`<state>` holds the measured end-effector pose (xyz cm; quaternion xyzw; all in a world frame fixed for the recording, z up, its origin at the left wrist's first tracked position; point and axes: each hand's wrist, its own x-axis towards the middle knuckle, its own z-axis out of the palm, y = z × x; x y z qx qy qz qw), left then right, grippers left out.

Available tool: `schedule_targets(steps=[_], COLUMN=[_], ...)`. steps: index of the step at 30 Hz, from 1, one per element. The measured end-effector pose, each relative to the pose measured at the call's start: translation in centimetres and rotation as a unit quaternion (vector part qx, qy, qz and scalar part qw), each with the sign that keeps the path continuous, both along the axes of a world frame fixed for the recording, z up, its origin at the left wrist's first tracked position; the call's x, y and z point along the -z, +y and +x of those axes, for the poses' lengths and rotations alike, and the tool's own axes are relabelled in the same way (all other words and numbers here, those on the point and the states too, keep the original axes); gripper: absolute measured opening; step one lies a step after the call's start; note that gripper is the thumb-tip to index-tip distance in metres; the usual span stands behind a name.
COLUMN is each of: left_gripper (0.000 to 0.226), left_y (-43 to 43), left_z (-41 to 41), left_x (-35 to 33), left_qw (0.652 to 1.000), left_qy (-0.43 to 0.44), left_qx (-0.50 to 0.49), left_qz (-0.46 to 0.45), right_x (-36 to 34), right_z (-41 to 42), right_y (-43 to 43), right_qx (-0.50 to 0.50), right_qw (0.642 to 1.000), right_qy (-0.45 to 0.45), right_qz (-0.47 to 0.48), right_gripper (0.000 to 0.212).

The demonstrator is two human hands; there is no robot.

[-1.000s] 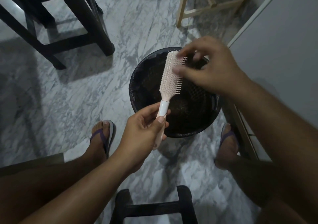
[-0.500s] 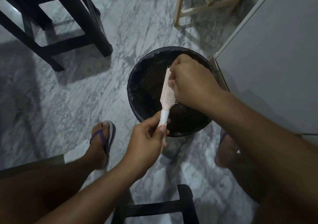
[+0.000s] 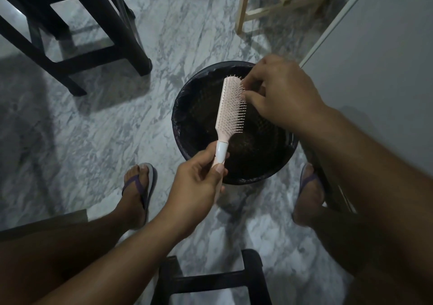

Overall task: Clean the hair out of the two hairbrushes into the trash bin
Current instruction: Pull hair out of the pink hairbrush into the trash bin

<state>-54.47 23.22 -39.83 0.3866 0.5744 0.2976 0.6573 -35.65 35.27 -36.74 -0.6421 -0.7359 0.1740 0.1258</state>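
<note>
A pale pink hairbrush point(image 3: 228, 107) with a white collar on its handle is held upright over the round black trash bin point(image 3: 185, 107), bristles facing right. My left hand point(image 3: 199, 178) grips the handle just below the collar. My right hand point(image 3: 281, 91) is at the upper bristles, thumb and fingertips pinched among them; whether hair is between the fingers is too fine to tell. Inside the bin lies a dark tangle of hair on the black liner. Only one hairbrush is in view.
A dark wooden stool point(image 3: 77, 30) stands at the back left and a light wooden frame point(image 3: 269, 7) at the back. A white cabinet point(image 3: 379, 70) rises on the right, touching the bin. My sandalled feet point(image 3: 140, 187) flank the bin; a black stool point(image 3: 210, 279) is below.
My right hand came up from low on the bristles near the handle to the top of the brush head. The brush now stands higher and more exposed above the bin.
</note>
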Motion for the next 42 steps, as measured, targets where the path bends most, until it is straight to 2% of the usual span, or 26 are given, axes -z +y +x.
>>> schedule_targets(steps=[3, 6, 9, 12, 13, 16, 18, 20, 22, 26, 29, 32, 35, 39, 42], left_gripper=[0.045, 0.042, 0.04, 0.036, 0.035, 0.034, 0.035, 0.036, 0.037, 0.037, 0.037, 0.037, 0.036, 0.038, 0.04], left_y=[0.5, 0.6, 0.8, 1.1, 1.1, 1.2, 1.3, 1.3, 1.2, 1.5, 1.7, 1.9, 1.8, 1.0, 0.6], left_z=[-0.2, 0.0, 0.1, -0.1, -0.3, -0.4, -0.4, -0.4, -0.3, -0.5, -0.4, -0.3, -0.4, -0.1, 0.0], left_x=[0.0, -0.1, -0.2, -0.3, -0.2, -0.2, -0.3, -0.4, -0.4, -0.4, -0.8, -1.0, -0.8, -0.3, 0.1], left_qw=[1.0, 0.997, 0.996, 0.992, 0.991, 0.99, 0.989, 0.989, 0.99, 0.992, 0.992, 0.991, 0.991, 0.994, 0.997], left_qy=[-0.016, -0.063, -0.069, -0.079, -0.079, -0.082, -0.088, -0.086, -0.082, -0.07, -0.075, -0.084, -0.083, -0.052, -0.023], left_qx=[-0.005, -0.025, -0.037, -0.065, -0.071, -0.075, -0.077, -0.076, -0.07, -0.063, -0.066, -0.073, -0.075, -0.059, -0.043], left_qz=[-0.006, -0.039, -0.043, -0.073, -0.079, -0.083, -0.086, -0.092, -0.091, -0.08, -0.073, -0.074, -0.077, -0.073, -0.061], right_x=[0.5, 0.1, -0.8, -1.9, -2.1, -1.2, -0.3, 0.1, 0.3, 0.5, 0.7, 0.4, 0.0, -0.5, -0.6], right_z=[-0.1, -0.3, -0.2, 0.0, 0.2, 0.1, -0.7, -1.8, -2.6, -2.5, -2.1, -2.4, -2.8, -3.1, -3.5], right_y=[0.3, 0.5, 0.6, 0.8, 0.8, 0.4, -0.6, -1.4, -1.5, -1.0, -0.7, -1.3, -1.6, -1.5, -2.0], right_qx=[0.024, 0.05, 0.081, 0.14, 0.144, 0.1, 0.056, 0.021, 0.019, 0.033, 0.035, -0.015, -0.063, -0.092, -0.096], right_qw=[0.999, 0.993, 0.984, 0.943, 0.938, 0.96, 0.973, 0.987, 0.991, 0.992, 0.991, 0.991, 0.993, 0.995, 0.993], right_qy=[0.038, 0.107, 0.159, 0.302, 0.316, 0.253, 0.196, 0.134, 0.126, 0.124, 0.12, 0.099, 0.084, -0.011, -0.058], right_qz=[0.023, 0.003, -0.011, -0.01, -0.007, -0.07, -0.11, -0.086, -0.048, 0.018, 0.044, 0.086, 0.054, -0.036, -0.035], right_gripper=[0.014, 0.014, 0.014, 0.013, 0.012, 0.016, 0.038, 0.049, 0.043, 0.018, 0.014, 0.013, 0.015, 0.014, 0.017])
